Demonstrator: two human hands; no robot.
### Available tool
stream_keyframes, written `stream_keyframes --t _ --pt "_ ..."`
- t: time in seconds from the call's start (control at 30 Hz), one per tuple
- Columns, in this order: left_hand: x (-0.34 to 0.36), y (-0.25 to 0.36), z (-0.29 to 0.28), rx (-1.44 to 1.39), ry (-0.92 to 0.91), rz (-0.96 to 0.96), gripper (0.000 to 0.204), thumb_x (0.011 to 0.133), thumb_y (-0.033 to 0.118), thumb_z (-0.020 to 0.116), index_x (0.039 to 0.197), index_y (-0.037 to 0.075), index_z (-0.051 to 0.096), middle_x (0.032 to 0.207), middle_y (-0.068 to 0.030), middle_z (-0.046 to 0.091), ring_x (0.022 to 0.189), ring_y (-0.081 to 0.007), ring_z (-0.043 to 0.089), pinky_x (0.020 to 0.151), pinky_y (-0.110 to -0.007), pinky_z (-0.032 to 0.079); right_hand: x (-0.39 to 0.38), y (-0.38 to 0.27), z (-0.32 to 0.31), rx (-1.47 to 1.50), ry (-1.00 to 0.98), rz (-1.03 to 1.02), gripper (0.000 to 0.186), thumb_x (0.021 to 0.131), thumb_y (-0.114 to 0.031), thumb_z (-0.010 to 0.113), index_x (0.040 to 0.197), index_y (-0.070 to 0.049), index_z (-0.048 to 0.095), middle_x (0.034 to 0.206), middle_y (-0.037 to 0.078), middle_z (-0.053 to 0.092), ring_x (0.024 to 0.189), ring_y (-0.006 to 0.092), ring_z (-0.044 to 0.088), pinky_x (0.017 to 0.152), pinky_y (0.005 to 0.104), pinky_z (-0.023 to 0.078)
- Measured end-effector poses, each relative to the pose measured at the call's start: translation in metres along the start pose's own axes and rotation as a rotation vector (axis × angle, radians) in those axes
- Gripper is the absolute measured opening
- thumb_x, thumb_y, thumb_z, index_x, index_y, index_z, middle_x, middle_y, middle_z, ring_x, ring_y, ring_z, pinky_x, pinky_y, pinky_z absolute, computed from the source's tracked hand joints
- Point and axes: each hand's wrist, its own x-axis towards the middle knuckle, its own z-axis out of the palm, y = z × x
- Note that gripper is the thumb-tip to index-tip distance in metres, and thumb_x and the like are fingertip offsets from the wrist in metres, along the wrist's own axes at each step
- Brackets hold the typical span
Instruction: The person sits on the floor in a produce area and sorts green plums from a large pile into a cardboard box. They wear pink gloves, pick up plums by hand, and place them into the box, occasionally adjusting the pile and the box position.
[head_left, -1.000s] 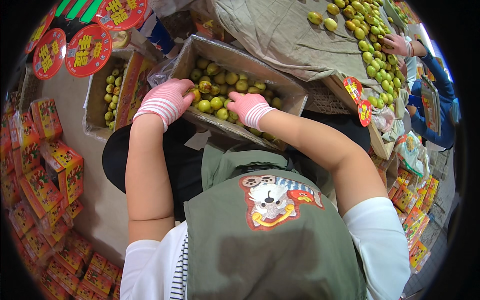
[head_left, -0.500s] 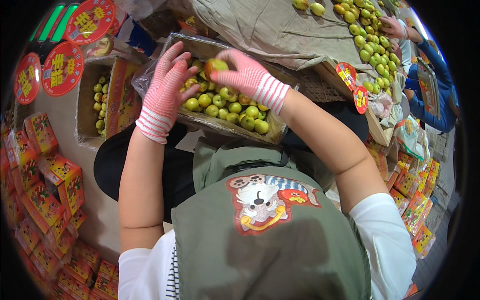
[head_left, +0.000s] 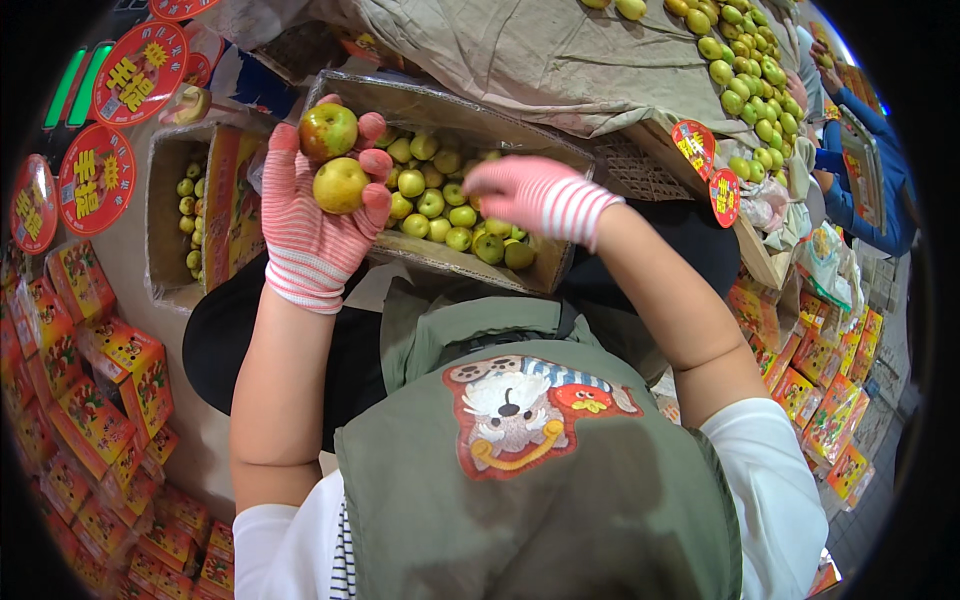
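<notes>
My left hand [head_left: 320, 225], in a pink-and-white striped glove, is palm up and closed round two small apples. The upper one is a red-and-green apple [head_left: 328, 131]; below it, nearer the palm, sits a yellowish apple [head_left: 340, 186]. Over the fruit in the open cardboard box [head_left: 555, 250] hovers my right hand [head_left: 530, 195], in a matching glove, back upward. Its fingers point left and down, and their undersides are hidden, so I cannot tell whether they grip anything. Many green-yellow apples [head_left: 432, 203] fill the box beneath both hands.
A second cardboard box [head_left: 160, 235] with similar fruit stands at the left. Stacked printed packages [head_left: 95, 410] line the left side. Beyond the boxes, a beige cloth [head_left: 500, 70] bears a fruit pile [head_left: 755, 95]. A person in blue [head_left: 880, 180] is at the far right.
My left hand has turned palm up and moved slightly left, and now holds two apples. My right hand, which held a reddish apple beside it, has moved right and down over the box.
</notes>
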Motion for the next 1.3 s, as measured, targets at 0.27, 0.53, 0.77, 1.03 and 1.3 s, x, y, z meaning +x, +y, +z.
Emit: stream_keyframes --t 0.27,0.53,0.77,1.03,1.3 --pt "-0.017 0.021 0.016 0.095 0.057 0.088 0.049 0.099 0.047 0.057 0.135 0.013 0.054 0.127 -0.0112 0.055 0.097 -0.0202 0.056 0.071 -0.032 0.054 -0.006 -0.01 0.073 -0.315 -0.395 0.177 0.048 0.084 -0.019 0.066 0.13 -0.027 0.061 0.128 0.015 0.055 0.112 0.0355 0.063 0.089 0.0446 0.054" --pt "-0.082 0.067 0.02 0.167 0.139 0.174 0.051 0.1 0.046 0.057 0.138 0.013 0.052 0.126 -0.0125 0.058 0.094 -0.0209 0.056 0.069 -0.032 0.053 0.008 -0.017 0.089 0.179 0.031 0.12 0.026 0.081 -0.03 0.064 0.102 -0.016 0.069 0.105 0.014 0.062 0.101 0.034 0.062 0.09 0.0425 0.05" --pt "-0.166 0.126 0.016 0.177 0.13 0.284 0.05 0.1 0.041 0.058 0.135 0.006 0.051 0.125 -0.0099 0.052 0.097 -0.0186 0.054 0.071 -0.032 0.05 0.001 0.004 0.072 0.113 0.232 0.34 0.024 0.083 -0.022 0.061 0.104 -0.012 0.066 0.111 0.017 0.062 0.101 0.0362 0.062 0.092 0.0402 0.051" --pt "-0.204 0.27 -0.082 0.46 0.619 0.48 0.038 0.099 0.041 0.06 0.115 0.007 0.059 0.112 -0.016 0.065 0.097 -0.0281 0.066 0.069 -0.038 0.062 0.039 0.014 0.06 0.06 0.165 0.601 0.07 0.08 -0.022 0.065 0.146 -0.023 0.045 0.147 0.018 0.049 0.129 0.0355 0.053 0.105 0.0433 0.045" --pt "-0.19 0.337 -0.192 0.872 1.156 0.292 0.062 0.096 0.043 0.063 0.149 0.021 0.039 0.147 -0.0103 0.045 0.111 -0.0346 0.059 0.088 -0.043 0.052 0.044 -0.006 0.06 0.006 0.157 0.662 0.061 0.084 -0.031 0.068 0.14 -0.021 0.047 0.143 0.015 0.052 0.127 0.0344 0.055 0.104 0.0449 0.046"
